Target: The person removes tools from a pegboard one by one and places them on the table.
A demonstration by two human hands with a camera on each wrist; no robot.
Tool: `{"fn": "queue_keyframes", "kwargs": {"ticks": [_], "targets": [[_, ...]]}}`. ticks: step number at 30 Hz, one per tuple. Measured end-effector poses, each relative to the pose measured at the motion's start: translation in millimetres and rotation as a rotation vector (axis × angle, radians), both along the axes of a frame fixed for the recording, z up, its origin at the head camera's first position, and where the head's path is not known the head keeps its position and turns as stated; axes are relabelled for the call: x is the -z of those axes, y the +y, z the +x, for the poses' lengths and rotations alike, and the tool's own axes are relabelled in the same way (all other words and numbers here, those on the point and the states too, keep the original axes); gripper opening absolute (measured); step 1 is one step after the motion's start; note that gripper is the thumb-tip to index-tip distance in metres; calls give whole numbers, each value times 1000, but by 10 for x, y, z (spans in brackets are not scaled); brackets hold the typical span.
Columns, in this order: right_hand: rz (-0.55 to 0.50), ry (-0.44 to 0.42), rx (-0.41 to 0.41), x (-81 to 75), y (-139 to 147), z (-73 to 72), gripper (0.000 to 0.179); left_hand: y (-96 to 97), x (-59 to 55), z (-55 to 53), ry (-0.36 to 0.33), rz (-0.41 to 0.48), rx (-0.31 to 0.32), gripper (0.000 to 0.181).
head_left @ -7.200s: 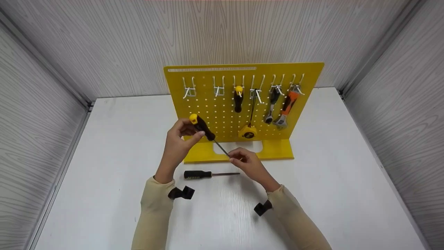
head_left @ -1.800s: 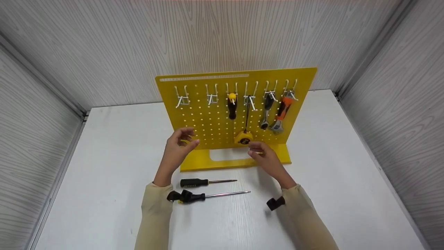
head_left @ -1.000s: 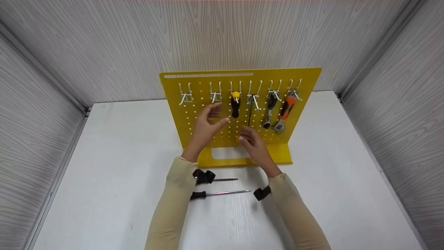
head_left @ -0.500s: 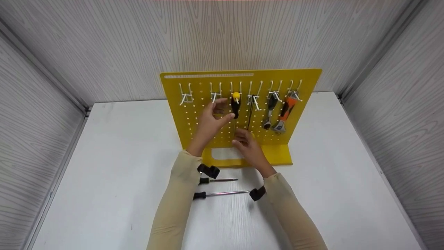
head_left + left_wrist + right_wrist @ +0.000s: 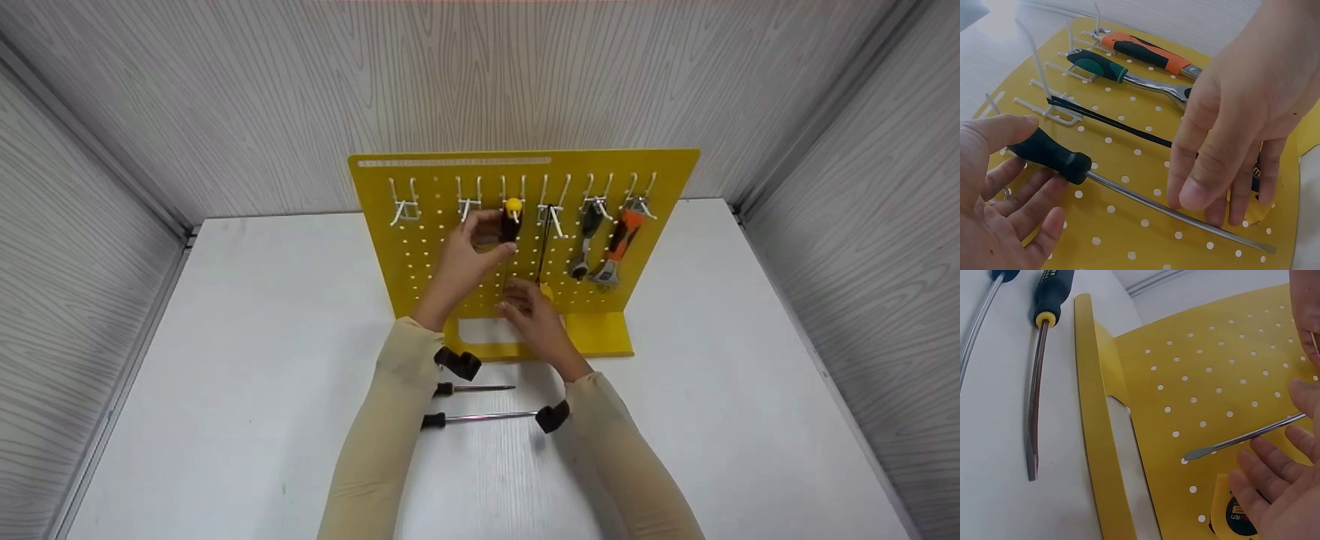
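A flat-tip screwdriver [image 5: 511, 227] with a dark handle and yellow end cap hangs from a hook on the yellow pegboard [image 5: 435, 277]. My left hand [image 5: 459, 264] holds its handle, thumb on one side and fingers on the other, as the left wrist view shows. Lower down, my right hand [image 5: 540, 324] is at the shaft. In the right wrist view the bare shaft [image 5: 1241, 438] passes between its thumb and its loosely bent fingers, the thumb standing apart from the metal. The yellow tape measure [image 5: 1235, 512] hangs right beside these fingers, partly hidden.
Two more screwdrivers lie on the white table before the board: a shorter one [image 5: 484, 388] and a longer one [image 5: 491, 416], their handles behind the left sleeve. A green-black wrench [image 5: 587, 236] and an orange adjustable wrench [image 5: 622, 240] hang at right. Two hooks at left are bare.
The screwdriver both hands held earlier now lies on the table. Both hands have moved to the hanging screwdriver, and the left has closed on its handle.
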State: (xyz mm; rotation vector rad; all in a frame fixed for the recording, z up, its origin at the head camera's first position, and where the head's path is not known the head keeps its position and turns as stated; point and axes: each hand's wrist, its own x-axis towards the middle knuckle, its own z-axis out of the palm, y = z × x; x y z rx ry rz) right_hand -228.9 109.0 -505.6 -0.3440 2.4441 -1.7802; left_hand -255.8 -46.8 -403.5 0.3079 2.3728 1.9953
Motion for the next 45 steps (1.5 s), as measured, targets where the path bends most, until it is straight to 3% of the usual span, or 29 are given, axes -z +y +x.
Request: {"fn": "queue_keyframes", "kwargs": {"ticks": [9,18,23,32,41,45], "targets": [[8,-76,25,19,-43,38,42,28,18,-11,13,-13,-21,47],[31,-77,-1,73,-5,120,35,27,15,6,48,-53,-34,48],[22,-92,-46,77,11,173,30,16,-5,30,70,-68,-26,48],[-39,-136,-131,103,3,213,27,8,-11,54,43,-78,-41,47],[-66,-169,-23,96,-6,219,18,16,-12,76,47,-102,-43,47],[-65,-176,-19,86,-11,221,20,12,-10,87,51,-103,-41,47]]}}
